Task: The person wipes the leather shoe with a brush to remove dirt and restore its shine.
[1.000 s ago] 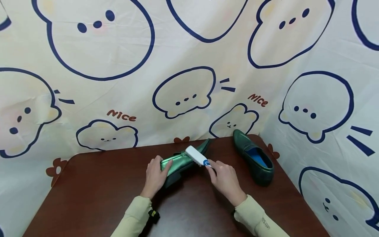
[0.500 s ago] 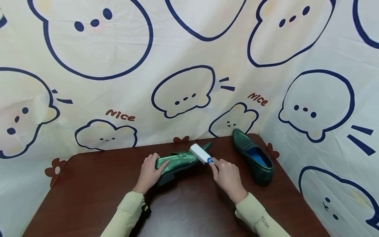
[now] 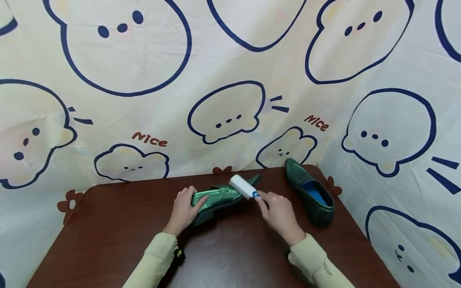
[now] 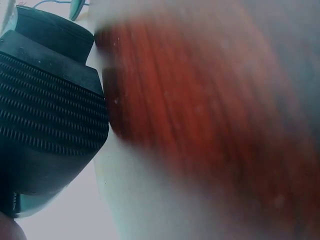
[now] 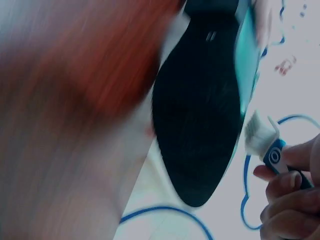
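A shiny green loafer is tipped on its side over the table, toe pointing to the back right. My left hand grips its heel end, thumb across the near side. In the right hand is the handle of a white brush, its bristles at the shoe's upper near the toe. The right wrist view shows the loafer's black sole, with the brush beside its upper and the fingers curled round the handle. The ridged heel fills the left of the left wrist view.
A second green loafer with a blue insole stands upright at the table's right end, toe toward the wall. Behind the brown table hangs a pale cloth printed with cartoon faces, reaching round the right side too.
The left hand and the loafer have shifted slightly left and the loafer shows more of its upper. The brush has shifted slightly right along the toe, and both hands keep their hold.
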`<state>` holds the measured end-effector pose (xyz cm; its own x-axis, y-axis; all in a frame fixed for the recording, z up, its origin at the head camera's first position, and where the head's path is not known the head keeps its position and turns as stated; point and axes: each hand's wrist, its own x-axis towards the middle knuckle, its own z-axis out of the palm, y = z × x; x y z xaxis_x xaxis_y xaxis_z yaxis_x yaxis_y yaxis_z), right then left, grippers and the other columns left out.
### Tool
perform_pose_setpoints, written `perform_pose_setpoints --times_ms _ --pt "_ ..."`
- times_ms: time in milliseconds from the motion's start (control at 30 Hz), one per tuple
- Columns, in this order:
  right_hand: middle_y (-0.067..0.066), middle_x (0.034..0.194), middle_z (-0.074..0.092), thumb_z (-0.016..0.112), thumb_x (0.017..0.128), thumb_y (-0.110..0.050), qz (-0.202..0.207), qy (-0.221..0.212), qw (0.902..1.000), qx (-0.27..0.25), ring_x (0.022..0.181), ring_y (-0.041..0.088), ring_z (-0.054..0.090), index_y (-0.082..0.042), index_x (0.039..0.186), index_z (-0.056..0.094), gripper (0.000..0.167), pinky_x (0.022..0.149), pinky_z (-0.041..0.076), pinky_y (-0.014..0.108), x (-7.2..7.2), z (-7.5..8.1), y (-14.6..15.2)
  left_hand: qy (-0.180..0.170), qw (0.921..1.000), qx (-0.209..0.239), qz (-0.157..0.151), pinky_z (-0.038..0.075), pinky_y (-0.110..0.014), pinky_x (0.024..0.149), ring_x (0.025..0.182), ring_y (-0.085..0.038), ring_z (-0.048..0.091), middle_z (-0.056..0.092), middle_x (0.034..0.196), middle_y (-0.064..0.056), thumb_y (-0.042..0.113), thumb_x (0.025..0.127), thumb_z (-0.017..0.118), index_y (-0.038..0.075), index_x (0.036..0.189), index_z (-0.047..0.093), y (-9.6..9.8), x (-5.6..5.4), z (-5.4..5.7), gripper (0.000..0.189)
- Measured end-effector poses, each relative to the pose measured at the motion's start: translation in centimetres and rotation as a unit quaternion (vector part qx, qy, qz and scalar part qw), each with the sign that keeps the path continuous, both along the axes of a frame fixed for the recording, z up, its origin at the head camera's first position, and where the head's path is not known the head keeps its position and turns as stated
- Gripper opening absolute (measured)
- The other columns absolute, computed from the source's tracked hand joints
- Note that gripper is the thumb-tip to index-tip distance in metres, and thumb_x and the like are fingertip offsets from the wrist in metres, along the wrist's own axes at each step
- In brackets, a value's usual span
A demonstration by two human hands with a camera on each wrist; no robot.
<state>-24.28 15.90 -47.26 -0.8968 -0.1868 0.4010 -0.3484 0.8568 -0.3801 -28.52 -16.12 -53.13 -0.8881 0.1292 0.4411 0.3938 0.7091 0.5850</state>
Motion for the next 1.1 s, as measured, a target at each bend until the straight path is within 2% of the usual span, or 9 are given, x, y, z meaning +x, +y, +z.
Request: perform_pose_setpoints --times_ms 133,333,467,633,733,833,967,1100 --pt "0.004 0.096 0.076 0.074 0.097 -0.026 0.028 -0.007 0.9996 0.003 0.069 0.01 0.061 -0.013 0.124 0.076 0.03 0.066 0.057 0.028 1.1 -0.2 -1.1 0.003 1.0 -0.003 -0.002 0.032 -0.032 0.069 0.069 -0.014 0.036 0.044 0.074 0.003 0.04 0.097 0.073 0.014 0.09 0.054 0.0 0.0 0.0 0.033" --pt "0.006 0.096 0.077 0.076 0.096 -0.026 0.018 -0.001 0.9997 0.018 0.068 0.014 0.064 -0.011 0.124 0.076 0.032 0.066 0.059 0.032 0.7 -0.3 -1.2 0.008 1.0 0.001 -0.002 0.032 -0.032 0.069 0.069 -0.014 0.035 0.043 0.073 0.003 0.04 0.097 0.073 0.014 0.089 0.053 0.1 -0.1 -0.1 0.033" --pt "0.008 0.092 0.076 0.076 0.096 -0.026 -0.008 0.009 0.9993 0.037 0.065 0.016 0.064 -0.01 0.121 0.077 0.029 0.061 0.058 0.035 -0.2 0.0 -0.2 0.015 0.9999 0.002 -0.002 0.032 -0.032 0.07 0.068 -0.014 0.035 0.042 0.073 0.003 0.038 0.097 0.073 0.015 0.088 0.052 0.0 -0.1 -0.3 0.033" --pt "0.01 0.083 0.073 0.076 0.096 -0.023 -0.066 0.044 0.9953 0.055 0.057 0.021 0.06 -0.007 0.115 0.078 0.025 0.051 0.053 0.036 -1.8 0.0 1.7 0.022 0.9997 -0.007 -0.006 0.031 -0.032 0.07 0.067 -0.013 0.033 0.042 0.072 0.004 0.039 0.097 0.074 0.015 0.087 0.052 0.1 -0.1 -0.2 0.033" --pt "0.012 0.08 0.072 0.075 0.096 -0.022 -0.077 0.053 0.9939 0.059 0.056 0.022 0.06 -0.006 0.115 0.078 0.025 0.049 0.051 0.037 -2.3 -0.1 2.4 0.021 0.9997 -0.009 -0.008 0.031 -0.032 0.07 0.067 -0.013 0.033 0.042 0.072 0.004 0.038 0.097 0.074 0.015 0.086 0.052 0.1 0.1 -0.2 0.033" --pt "0.013 0.086 0.074 0.074 0.098 -0.022 -0.057 0.049 0.9963 0.042 0.06 0.023 0.064 -0.005 0.118 0.077 0.028 0.054 0.055 0.039 -2.0 0.1 2.2 0.017 0.9998 -0.006 -0.008 0.031 -0.032 0.07 0.067 -0.014 0.033 0.042 0.072 0.004 0.038 0.097 0.074 0.015 0.086 0.052 0.1 0.2 -0.3 0.033" --pt "0.012 0.098 0.077 0.073 0.099 -0.023 -0.016 0.025 0.9995 0.009 0.072 0.022 0.07 -0.006 0.122 0.076 0.029 0.067 0.061 0.042 -0.9 0.5 1.0 0.015 0.9999 -0.005 -0.006 0.031 -0.032 0.071 0.067 -0.013 0.033 0.041 0.072 0.004 0.038 0.097 0.074 0.015 0.087 0.052 0.1 0.2 -0.3 0.033" --pt "0.008 0.101 0.078 0.074 0.098 -0.025 0.016 0.002 0.9999 0.001 0.074 0.017 0.069 -0.01 0.122 0.077 0.029 0.071 0.062 0.039 0.3 0.6 -0.3 0.016 0.9998 -0.005 -0.005 0.031 -0.032 0.07 0.067 -0.014 0.034 0.042 0.072 0.004 0.037 0.097 0.074 0.015 0.088 0.053 0.2 0.2 -0.3 0.032"
